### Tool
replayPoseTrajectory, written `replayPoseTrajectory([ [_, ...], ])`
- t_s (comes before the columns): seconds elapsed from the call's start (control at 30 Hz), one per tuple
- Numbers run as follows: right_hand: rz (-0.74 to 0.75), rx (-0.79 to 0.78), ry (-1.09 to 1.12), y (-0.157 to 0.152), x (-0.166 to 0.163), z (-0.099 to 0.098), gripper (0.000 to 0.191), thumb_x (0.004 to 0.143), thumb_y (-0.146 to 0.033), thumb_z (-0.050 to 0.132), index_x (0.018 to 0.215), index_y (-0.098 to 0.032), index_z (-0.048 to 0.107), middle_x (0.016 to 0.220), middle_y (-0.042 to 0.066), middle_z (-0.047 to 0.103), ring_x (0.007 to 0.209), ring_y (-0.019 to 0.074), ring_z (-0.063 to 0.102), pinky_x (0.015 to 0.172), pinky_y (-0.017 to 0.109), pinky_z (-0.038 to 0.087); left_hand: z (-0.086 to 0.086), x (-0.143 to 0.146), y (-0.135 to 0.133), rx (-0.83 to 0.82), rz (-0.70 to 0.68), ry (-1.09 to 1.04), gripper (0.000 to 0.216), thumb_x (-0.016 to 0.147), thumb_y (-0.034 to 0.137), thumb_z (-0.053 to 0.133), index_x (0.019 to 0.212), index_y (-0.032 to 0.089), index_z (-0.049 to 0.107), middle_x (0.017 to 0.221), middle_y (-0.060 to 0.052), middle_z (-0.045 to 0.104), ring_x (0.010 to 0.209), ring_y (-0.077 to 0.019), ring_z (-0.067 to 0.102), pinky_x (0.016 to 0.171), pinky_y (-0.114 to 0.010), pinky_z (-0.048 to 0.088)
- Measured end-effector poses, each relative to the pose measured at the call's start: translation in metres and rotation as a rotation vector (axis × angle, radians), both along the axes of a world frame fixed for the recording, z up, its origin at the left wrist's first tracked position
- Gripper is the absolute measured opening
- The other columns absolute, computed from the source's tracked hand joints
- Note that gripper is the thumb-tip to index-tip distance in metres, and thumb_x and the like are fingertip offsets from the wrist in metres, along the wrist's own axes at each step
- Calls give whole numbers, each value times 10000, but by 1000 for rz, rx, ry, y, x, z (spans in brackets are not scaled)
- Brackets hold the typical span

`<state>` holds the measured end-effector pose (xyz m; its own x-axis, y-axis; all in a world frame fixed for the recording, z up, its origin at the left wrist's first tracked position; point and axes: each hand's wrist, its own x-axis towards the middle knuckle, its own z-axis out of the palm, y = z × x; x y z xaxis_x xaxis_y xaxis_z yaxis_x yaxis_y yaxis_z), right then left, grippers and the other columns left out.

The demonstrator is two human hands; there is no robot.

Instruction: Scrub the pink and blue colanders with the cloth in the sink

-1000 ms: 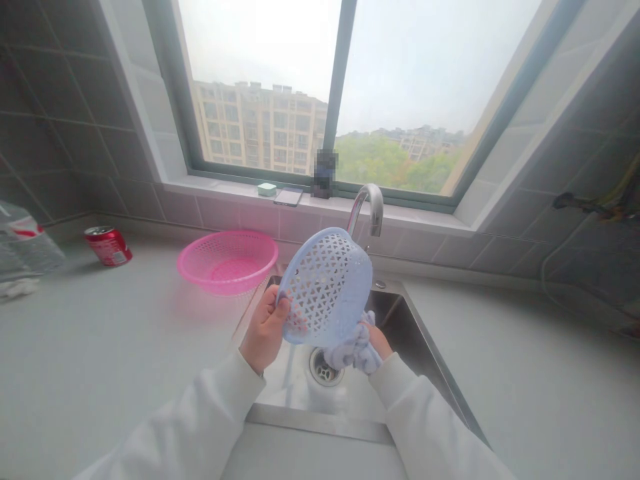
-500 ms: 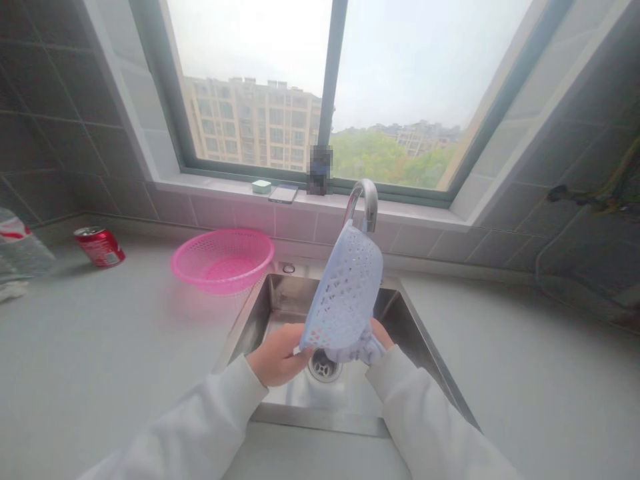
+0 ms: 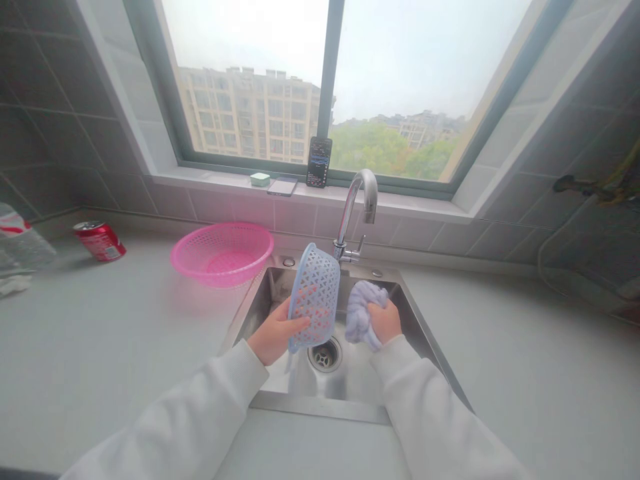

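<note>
Head view: my left hand (image 3: 273, 335) is closed around a pale blue basket (image 3: 315, 300), held on edge above the steel sink (image 3: 257, 293). My right hand (image 3: 386, 320) is clenched on a lilac cloth (image 3: 361, 313), apart from the basket. The blue basket isn't set down yet; beyond the tap (image 3: 353, 207), a pink basket (image 3: 220, 253) already sits on the counter (image 3: 125, 333).

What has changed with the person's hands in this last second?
The right hand has pulled the lilac cloth away from the blue plastic basket, to the right. The left hand keeps its grip on the basket, now turned more edge-on. The pink basket and red can stayed on the counter.
</note>
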<state>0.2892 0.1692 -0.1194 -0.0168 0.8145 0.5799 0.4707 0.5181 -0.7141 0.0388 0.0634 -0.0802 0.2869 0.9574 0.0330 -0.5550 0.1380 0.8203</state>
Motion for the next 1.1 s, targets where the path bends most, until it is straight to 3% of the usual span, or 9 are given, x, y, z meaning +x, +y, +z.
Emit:
replayPoseTrajectory([
  [0.1,-70,55,35,-32,-21,14,428,770,-157,576,1165,-183,740,1026,111,790,925,281,751,833,405,617,0,14,-2,-31,72,50,871,723,409,926,1481,210,545,1286,-199,738,1184,-396,711,994,-551,575],
  [0.2,16,291,-41,-57,-32,28,440,757,-140,622,1169,-238,741,1139,99,767,1070,299,732,947,442,599,3,20,-6,-29,134,35,852,697,445,938,1427,168,595,1243,-201,754,1131,-377,735,1015,-546,566],
  [0.3,45,379,-119,-51,-25,32,387,751,-148,629,1105,-253,746,1117,89,760,1046,288,736,923,425,609,7,15,-8,-78,95,-21,825,688,404,948,1405,172,610,1229,-191,757,1084,-362,751,986,-554,582],
  [0.5,-149,188,-158,-22,-12,29,325,732,-194,569,1001,-209,751,972,104,762,916,293,736,837,437,613,11,9,-7,-149,70,-76,807,651,355,972,1360,162,637,1171,-188,767,1028,-362,758,886,-548,622],
  [0.67,80,375,-154,-58,-31,37,207,807,-197,633,965,-266,747,981,79,755,912,259,732,827,393,602,12,13,-7,-142,103,-97,809,690,354,946,1400,173,602,1194,-178,759,1028,-354,760,928,-547,603],
  [0.73,121,376,-168,-58,-31,39,157,808,-205,630,909,-267,733,946,69,750,888,249,726,815,378,597,12,10,-6,-145,86,-102,804,704,343,937,1409,173,590,1226,-186,747,1055,-359,751,939,-551,595],
  [0.93,-139,163,-177,-19,-8,40,145,747,-235,566,825,-223,688,828,57,723,789,242,693,757,379,580,10,4,-4,-169,-34,-105,748,696,310,948,1354,164,623,1187,-190,752,1037,-338,746,900,-502,598],
  [1.0,-87,224,-175,-29,-13,45,125,776,-227,583,840,-221,691,839,51,724,788,228,699,739,355,573,10,8,-3,-162,-18,-125,735,709,305,939,1354,166,616,1173,-181,756,1016,-323,749,892,-487,599],
  [1.1,140,438,-204,-56,-29,51,97,796,-184,640,849,-243,696,883,35,728,820,205,710,734,318,567,10,12,-2,-154,16,-155,722,740,303,913,1375,172,596,1209,-179,747,1002,-306,751,900,-465,594],
])
